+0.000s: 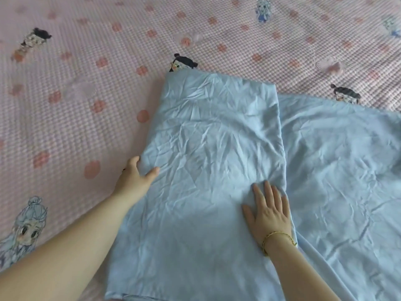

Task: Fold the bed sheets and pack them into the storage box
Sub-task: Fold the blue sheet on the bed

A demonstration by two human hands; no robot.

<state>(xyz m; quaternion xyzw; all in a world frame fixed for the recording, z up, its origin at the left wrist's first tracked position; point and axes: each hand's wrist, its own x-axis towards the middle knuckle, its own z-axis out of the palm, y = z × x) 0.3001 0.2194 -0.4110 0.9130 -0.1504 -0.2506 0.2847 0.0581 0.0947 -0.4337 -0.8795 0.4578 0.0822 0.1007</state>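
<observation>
On the pink bed cover [65,105], the left hand [134,179] grasps the left edge of the blue sheet [206,131], thumb on top. The sheet lies part-folded toward the cover's right side. The right hand [269,216] presses flat on it, fingers straight.

The blue sheet [208,131] runs past the right and bottom edges, hiding the left hand's [136,177] fingertips

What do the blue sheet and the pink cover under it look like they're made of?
Blue sheet: thin, smooth woven cloth, maybe cotton or a blend; fine sharp creases, slight sheen. Pink cover: thicker textile, puffy waffle-like checks, printed cartoon figures; fibre unclear.
</observation>
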